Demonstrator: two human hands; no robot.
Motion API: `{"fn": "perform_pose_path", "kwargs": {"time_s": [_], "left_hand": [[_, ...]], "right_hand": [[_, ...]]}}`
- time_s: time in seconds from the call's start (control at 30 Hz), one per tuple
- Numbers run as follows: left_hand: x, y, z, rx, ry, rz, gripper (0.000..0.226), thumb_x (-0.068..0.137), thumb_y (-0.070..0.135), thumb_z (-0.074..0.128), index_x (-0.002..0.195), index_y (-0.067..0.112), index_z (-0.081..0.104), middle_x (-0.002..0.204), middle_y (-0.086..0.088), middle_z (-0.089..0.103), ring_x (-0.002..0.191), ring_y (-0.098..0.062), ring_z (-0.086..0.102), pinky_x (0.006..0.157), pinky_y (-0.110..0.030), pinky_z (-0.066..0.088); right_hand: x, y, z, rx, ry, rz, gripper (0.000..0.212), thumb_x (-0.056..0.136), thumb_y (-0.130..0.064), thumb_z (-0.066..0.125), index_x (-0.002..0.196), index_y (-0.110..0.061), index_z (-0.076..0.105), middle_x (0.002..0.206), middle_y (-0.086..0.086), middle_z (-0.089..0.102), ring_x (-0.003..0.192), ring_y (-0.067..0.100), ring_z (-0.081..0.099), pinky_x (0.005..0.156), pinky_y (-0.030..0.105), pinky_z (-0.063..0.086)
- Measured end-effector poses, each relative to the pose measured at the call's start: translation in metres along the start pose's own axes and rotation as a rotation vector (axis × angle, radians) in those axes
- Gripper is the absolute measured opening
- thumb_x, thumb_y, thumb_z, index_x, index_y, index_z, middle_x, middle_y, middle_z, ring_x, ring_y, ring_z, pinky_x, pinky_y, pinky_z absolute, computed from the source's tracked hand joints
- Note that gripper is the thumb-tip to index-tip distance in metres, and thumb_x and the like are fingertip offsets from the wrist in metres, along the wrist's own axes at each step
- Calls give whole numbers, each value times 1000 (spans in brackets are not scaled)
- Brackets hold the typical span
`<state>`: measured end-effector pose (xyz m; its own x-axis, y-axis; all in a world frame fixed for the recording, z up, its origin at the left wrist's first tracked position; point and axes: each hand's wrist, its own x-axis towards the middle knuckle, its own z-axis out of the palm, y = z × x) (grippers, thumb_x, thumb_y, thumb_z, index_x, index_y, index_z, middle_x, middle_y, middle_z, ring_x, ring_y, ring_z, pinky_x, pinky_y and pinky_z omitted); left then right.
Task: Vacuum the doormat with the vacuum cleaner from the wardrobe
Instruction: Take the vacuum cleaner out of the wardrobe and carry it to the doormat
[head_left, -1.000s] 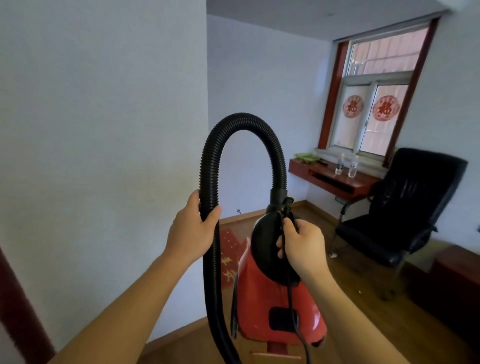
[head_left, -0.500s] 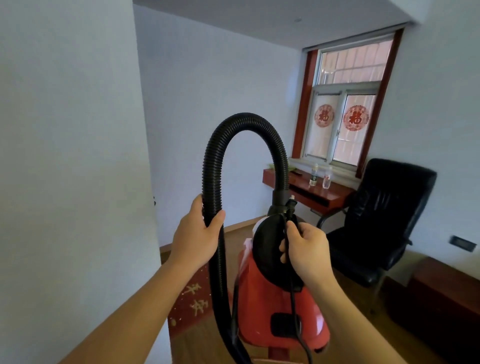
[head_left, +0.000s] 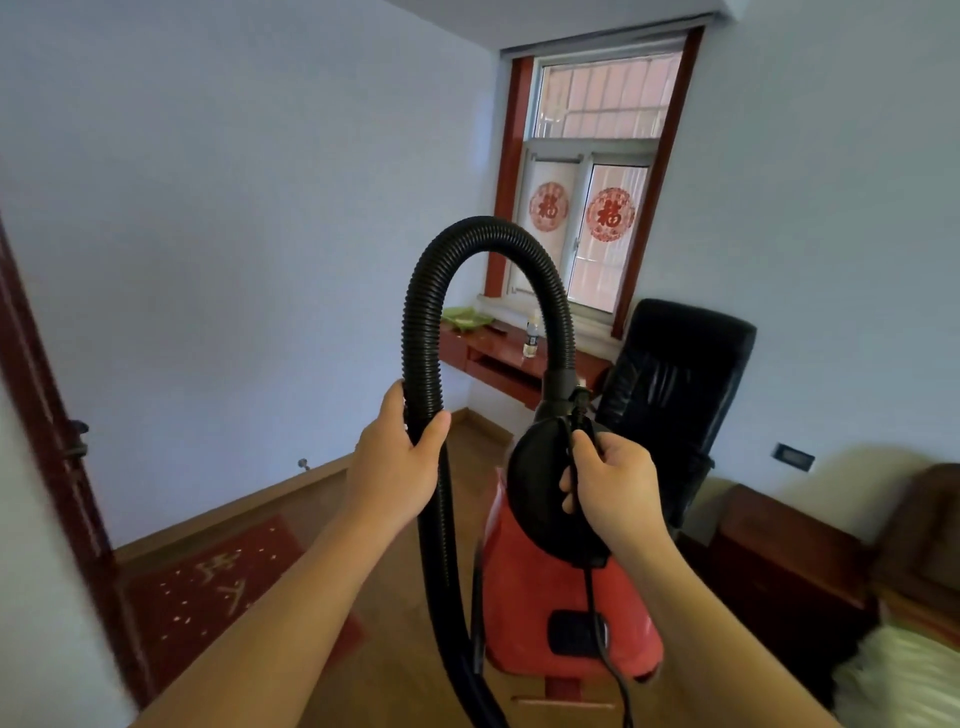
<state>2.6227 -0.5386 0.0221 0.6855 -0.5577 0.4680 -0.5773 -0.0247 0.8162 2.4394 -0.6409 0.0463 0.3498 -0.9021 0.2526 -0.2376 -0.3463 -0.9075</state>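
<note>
Gripping hose (head_left: 423, 332) and vacuum cleaner (head_left: 566, 613), both hands carry it above bare floor (head_left: 395, 670) beside the doormat (head_left: 208, 587).

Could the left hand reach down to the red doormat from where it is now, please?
Probably not yet. The left hand is wrapped around the black hose, held up high, while the doormat lies on the floor well below, lower left. Nothing blocks the way.
</note>
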Motion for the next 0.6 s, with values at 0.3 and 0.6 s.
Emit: {"fn": "perform_pose_path", "kwargs": {"time_s": [0.3,0.6], "left_hand": [[122,-22,93,-23,-86,31,46,101,40,56,143,25,46,113,10,63,97,-9,64,75,-27,56],[218,-49,183,52,-45,4,44,100,43,56,140,28,47,112,9,65,97,-12,67,85,-44,61]], "right_hand": [[137,33,9,-16,94,20,42,104,-26,50,66,-9,57,54,8,64,46,23,59,50,37,52],[277,81,22,127,3,26,35,103,-23,50,72,-8,59,53,3,62,45,20,58,54,34,49]]}}
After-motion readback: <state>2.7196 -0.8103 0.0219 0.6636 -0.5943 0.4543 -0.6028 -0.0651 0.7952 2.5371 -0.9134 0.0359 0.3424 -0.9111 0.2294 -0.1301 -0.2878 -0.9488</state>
